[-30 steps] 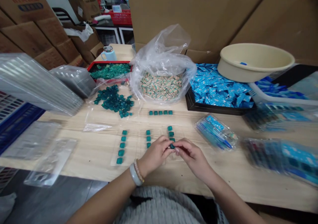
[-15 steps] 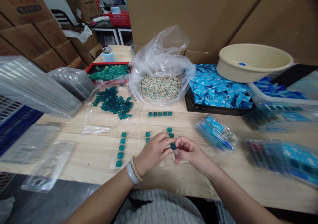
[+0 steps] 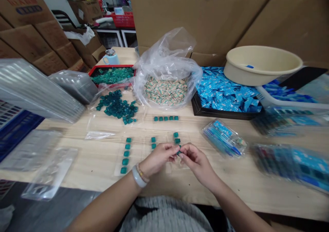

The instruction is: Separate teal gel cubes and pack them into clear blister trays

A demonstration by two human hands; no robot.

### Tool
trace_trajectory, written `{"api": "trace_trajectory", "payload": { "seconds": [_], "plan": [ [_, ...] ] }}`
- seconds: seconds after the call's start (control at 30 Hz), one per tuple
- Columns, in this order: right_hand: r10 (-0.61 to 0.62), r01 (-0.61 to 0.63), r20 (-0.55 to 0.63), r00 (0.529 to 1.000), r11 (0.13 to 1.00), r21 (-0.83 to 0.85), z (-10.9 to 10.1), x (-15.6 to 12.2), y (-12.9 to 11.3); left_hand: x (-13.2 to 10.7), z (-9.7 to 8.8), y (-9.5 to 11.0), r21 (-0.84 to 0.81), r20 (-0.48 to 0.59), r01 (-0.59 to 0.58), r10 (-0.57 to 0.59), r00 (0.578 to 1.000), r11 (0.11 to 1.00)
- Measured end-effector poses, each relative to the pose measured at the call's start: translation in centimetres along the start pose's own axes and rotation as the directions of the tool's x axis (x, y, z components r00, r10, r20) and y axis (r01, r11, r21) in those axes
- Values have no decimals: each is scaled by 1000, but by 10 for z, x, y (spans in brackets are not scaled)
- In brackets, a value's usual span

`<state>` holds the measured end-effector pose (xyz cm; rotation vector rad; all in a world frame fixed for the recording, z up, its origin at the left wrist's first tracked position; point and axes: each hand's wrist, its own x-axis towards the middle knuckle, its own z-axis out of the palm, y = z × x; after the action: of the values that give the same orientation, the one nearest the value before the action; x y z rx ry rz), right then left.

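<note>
At the near edge of the pale wooden worktop (image 3: 84, 175), a small square teal pod (image 3: 178, 152) is pinched between the fingertips of both hands, and they hide most of it. The left hand (image 3: 158, 159), with a white bangle (image 3: 138, 177) on its wrist, and the right hand (image 3: 196, 160) are nearly closed, their fingers meeting at the pod. Neither hand appears to hold anything else.

Handling, judged: very light, glossy and probably slippery; stiffness cannot be told from this view. Best gripped by two opposite edges.

Just far of the hands, the nearest of three short columns of matching teal pods (image 3: 176, 139) lies close to the fingers. The other two columns stand to its left. Farther on lie a short row of teal pods (image 3: 166, 118) and a loose teal heap (image 3: 117, 106) on a clear plastic bag (image 3: 99, 129). Beyond: a red tray (image 3: 110, 66) of teal pieces, a clear bag of beige-and-teal sachets (image 3: 166, 91), a black tray of blue sachets (image 3: 223, 91) and a round cream plastic basin (image 3: 262, 62). At left: stacked clear ribbed plastic trays (image 3: 38, 94).
</note>
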<state>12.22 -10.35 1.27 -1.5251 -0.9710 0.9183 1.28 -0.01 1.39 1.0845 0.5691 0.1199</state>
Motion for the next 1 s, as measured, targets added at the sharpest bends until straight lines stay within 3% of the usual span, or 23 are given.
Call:
{"api": "trace_trajectory", "payload": {
  "seconds": [0.07,0.13,0.33,0.47,0.53,0.57,0.63,0.7,0.8,0.9,0.97,1.0],
  "plan": [
    [-94,85,-47,994,983,-162,-2,-1,2,6,7,-5,-287,-26,93,-104,994,953],
    [-156,125,-105,982,958,-260,-5,-3,4,10,14,-8,-435,-39,104,-134,990,894],
    [-169,100,-156,973,922,-373,-8,-12,10,9,20,-19,-520,32,193,-207,978,832],
    [-196,142,-55,979,849,-510,-7,-15,16,5,15,-27,-328,-2,206,-218,976,922],
    [-172,140,1,985,799,-584,-8,-13,22,4,11,-28,-43,-79,115,-119,990,992],
    [-149,135,31,988,769,-625,-8,-11,26,3,9,-28,157,-120,44,-26,992,987],
    [-89,123,85,992,689,-714,-6,-6,32,2,5,-29,555,-129,-83,185,974,827],
    [-31,112,117,993,598,-794,-3,0,37,2,3,-31,757,-80,-131,289,954,640],
    [37,92,125,991,488,-868,2,6,40,1,7,-37,850,-34,-125,291,956,511],
    [62,69,111,992,473,-878,6,9,43,0,4,-35,849,-31,-141,315,949,509],
    [44,54,91,995,524,-850,5,7,45,-1,-18,-24,829,-79,-153,384,920,537],
    [37,39,72,997,560,-828,3,6,46,-3,-38,-14,823,-142,-135,429,892,552]
  ]
}}
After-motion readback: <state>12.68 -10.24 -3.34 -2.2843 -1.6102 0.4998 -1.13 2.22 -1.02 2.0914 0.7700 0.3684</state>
